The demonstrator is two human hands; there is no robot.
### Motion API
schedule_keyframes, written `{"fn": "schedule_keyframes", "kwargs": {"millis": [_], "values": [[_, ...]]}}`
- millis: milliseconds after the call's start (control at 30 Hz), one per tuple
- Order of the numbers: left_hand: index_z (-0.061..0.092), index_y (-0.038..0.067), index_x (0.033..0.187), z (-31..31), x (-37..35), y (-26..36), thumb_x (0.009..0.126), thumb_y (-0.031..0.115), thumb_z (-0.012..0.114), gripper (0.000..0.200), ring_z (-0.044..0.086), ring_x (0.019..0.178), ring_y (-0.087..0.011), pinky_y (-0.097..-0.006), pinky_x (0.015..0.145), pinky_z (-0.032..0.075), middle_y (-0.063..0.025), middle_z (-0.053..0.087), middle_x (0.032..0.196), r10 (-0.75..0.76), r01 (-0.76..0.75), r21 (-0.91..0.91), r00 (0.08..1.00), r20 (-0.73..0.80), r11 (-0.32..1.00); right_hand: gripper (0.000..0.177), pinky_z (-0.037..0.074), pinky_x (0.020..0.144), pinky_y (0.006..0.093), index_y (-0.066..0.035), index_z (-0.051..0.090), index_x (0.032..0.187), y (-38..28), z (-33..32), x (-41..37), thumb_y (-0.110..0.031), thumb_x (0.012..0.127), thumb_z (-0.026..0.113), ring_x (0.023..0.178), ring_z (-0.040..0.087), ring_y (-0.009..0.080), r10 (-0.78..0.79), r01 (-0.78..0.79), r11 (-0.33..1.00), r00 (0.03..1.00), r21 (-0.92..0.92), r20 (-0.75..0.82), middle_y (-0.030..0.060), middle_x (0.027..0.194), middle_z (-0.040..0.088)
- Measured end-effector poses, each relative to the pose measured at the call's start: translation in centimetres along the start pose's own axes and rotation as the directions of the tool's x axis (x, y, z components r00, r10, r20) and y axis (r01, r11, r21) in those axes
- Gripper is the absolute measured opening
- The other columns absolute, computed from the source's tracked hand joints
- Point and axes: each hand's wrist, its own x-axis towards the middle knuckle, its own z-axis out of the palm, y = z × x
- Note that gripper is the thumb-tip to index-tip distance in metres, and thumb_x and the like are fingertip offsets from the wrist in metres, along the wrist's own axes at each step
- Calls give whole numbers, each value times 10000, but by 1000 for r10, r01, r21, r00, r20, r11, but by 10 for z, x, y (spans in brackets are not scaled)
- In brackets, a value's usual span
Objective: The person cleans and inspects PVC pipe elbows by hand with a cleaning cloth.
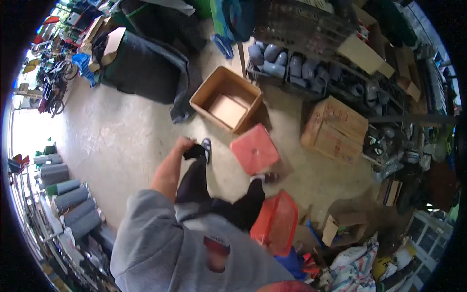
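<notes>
Left hand point(185, 143) touches one dark cloth point(194, 152), near one red stool point(255, 150).

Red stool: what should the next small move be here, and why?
Probably ease the right shoe back a little from the red stool. The shoe is close by the stool's near corner, and the stool stands between it and the open box. The left hand is down by the left knee, away from both.
</notes>
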Motion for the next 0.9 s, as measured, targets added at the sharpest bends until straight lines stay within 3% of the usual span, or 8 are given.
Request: {"fn": "schedule_keyframes", "kwargs": {"millis": [100,333,433,500,533,700,833,900], "values": [[771,-32,999,61,109,6,776,450,796,532,716,855,-268,-398,811,568,-181,752,932,28,25,-221,972,235,975,501,540,989,521,-53,455,1418,59,42,4,-286,993,580,1215,545,350,-7,6,1000,999,-16,-52,165,1374,516],[676,-93,1097,159,296,59,736,681,792,862,737,878,-264,-402,736,601,-203,723,1018,-105,377,-506,868,486,775,483,543,983,521,-50,465,1400,225,134,11,-273,989,584,1202,547,348,-6,1,1000,982,-24,-187,167,1358,520],[648,-82,1115,237,371,40,908,391,648,517,725,750,-292,-445,657,602,-195,711,865,158,500,-730,765,625,466,475,545,981,521,-49,469,1393,278,171,9,-268,987,585,1197,548,347,2,-3,1000,978,-5,-207,168,1351,522],[675,-78,1098,214,354,57,836,233,634,409,699,797,-260,-394,707,572,-170,711,977,-32,481,-675,826,563,559,470,546,979,521,-49,472,1388,314,187,-4,-264,986,586,1193,549,347,11,-11,1000,977,1,-215,168,1346,523],[668,-89,1079,277,409,6,808,195,620,396,683,806,-269,-435,703,565,-176,699,961,10,464,-695,828,560,549,468,546,978,521,-48,473,1385,329,198,-11,-262,985,587,1192,549,346,18,-17,1000,978,8,-208,169,1344,524],[656,-85,1041,191,353,-34,814,219,610,382,674,825,-275,-482,700,565,-183,676,943,64,525,-753,802,593,397,455,548,974,521,-46,481,1373,373,243,-36,-253,983,590,1183,551,345,22,-20,1000,992,24,-121,170,1332,527],[653,-64,961,102,304,-134,833,217,590,316,675,731,-284,-467,606,557,-159,664,866,116,451,-638,754,647,624,444,550,971,521,-45,486,1362,401,268,-60,-245,980,592,1175,552,344,29,-27,999,999,47,-36,172,1322,529],[663,-46,951,62,261,-180,845,212,585,290,674,677,-274,-445,561,544,-155,666,845,176,558,-630,657,733,541,439,551,969,521,-44,489,1357,415,278,-74,-242,979,593,1172,553,343,24,-25,999,1000,39,11,172,1318,531]]}}
